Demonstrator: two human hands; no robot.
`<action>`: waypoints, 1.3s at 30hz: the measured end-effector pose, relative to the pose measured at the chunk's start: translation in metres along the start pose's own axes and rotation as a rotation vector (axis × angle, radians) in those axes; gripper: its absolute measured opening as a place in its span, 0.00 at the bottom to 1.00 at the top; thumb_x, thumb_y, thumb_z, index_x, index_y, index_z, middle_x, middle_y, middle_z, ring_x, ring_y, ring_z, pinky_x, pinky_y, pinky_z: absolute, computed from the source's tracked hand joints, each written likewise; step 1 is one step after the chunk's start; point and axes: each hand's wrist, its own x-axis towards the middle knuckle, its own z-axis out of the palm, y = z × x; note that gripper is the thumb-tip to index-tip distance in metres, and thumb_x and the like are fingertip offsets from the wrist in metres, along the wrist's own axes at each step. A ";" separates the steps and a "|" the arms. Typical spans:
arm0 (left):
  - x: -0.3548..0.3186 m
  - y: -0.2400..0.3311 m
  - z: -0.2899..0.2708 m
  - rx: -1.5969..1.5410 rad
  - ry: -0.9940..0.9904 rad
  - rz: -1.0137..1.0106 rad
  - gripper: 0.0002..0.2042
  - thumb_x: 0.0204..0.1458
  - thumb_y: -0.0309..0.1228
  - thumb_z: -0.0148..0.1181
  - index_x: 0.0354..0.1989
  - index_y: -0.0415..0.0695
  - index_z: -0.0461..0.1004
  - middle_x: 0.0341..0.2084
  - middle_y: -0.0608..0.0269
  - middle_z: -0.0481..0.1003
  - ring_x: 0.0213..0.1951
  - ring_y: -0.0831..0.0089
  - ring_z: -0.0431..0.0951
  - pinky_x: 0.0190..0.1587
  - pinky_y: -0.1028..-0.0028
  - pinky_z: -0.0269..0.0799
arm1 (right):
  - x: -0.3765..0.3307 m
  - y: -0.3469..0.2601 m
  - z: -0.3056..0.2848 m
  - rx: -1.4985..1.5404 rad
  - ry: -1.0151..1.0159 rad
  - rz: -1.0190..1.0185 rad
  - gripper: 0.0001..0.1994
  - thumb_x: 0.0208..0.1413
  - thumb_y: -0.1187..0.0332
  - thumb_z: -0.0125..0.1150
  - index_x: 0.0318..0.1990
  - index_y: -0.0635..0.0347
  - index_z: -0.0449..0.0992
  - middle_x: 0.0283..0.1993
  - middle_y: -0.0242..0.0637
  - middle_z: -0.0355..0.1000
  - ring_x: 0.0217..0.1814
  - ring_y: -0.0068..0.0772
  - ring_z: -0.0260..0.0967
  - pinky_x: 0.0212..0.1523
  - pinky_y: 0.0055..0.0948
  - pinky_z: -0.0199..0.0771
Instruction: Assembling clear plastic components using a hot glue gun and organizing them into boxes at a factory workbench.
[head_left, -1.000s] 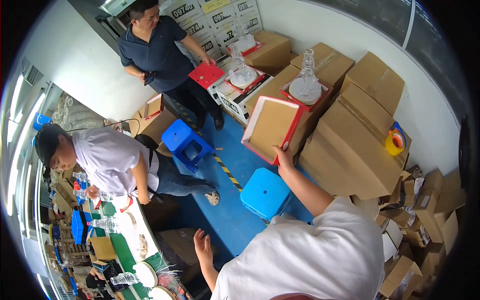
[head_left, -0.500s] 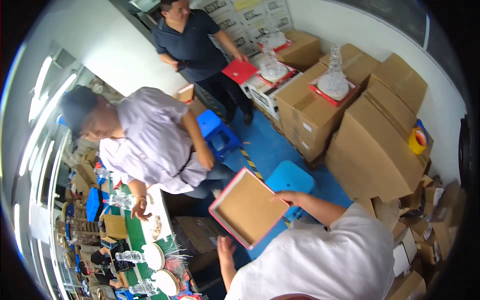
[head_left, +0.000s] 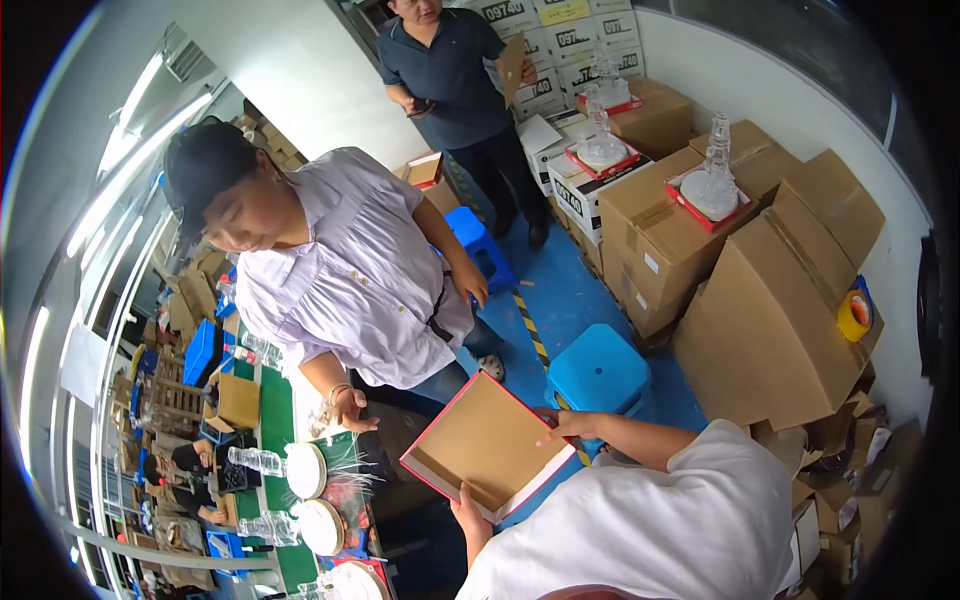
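Observation:
Between my two hands is a shallow red-edged cardboard box, its bare brown inside turned up and its walls whitish within. My right hand grips the far right side, with fingers reaching over the edge. At the near left corner my left hand is closed on the wall, thumb inside; its other fingers are partly hidden. Left of the box, a co-worker's hand hangs over the workbench, apart from the box. Along that bench, clear glass pieces with round white bases lie on their sides.
A blue stool stands just beyond my right hand. Large cartons at the right carry glass pieces in red trays. A second person stands at the back, holding a flat panel. Loose cardboard is heaped at my right.
My left hand has come up from beside the box and taken hold of its near corner. The box has turned slightly. The person at the back has raised the flat panel.

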 end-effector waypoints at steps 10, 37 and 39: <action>0.021 0.018 0.038 0.099 0.089 0.168 0.13 0.55 0.30 0.53 0.46 0.36 0.69 0.39 0.62 0.73 0.40 0.73 0.71 0.44 0.74 0.65 | 0.022 -0.053 -0.024 -0.072 -0.063 0.114 0.34 0.41 0.62 0.70 0.58 0.59 0.63 0.55 0.36 0.66 0.58 0.31 0.61 0.57 0.30 0.61; -0.007 -0.017 0.015 0.155 0.004 0.242 0.15 0.55 0.28 0.52 0.50 0.37 0.66 0.40 0.61 0.73 0.41 0.72 0.71 0.46 0.75 0.65 | -0.003 -0.004 -0.025 -0.008 0.026 0.148 0.32 0.42 0.62 0.67 0.56 0.63 0.65 0.53 0.41 0.68 0.55 0.34 0.65 0.55 0.31 0.62; -0.010 -0.022 0.007 0.178 0.012 0.247 0.15 0.55 0.28 0.52 0.50 0.37 0.66 0.40 0.62 0.73 0.40 0.73 0.71 0.46 0.75 0.65 | -0.005 0.002 -0.019 -0.010 0.022 0.145 0.32 0.42 0.62 0.67 0.56 0.63 0.65 0.52 0.41 0.68 0.54 0.34 0.65 0.55 0.31 0.62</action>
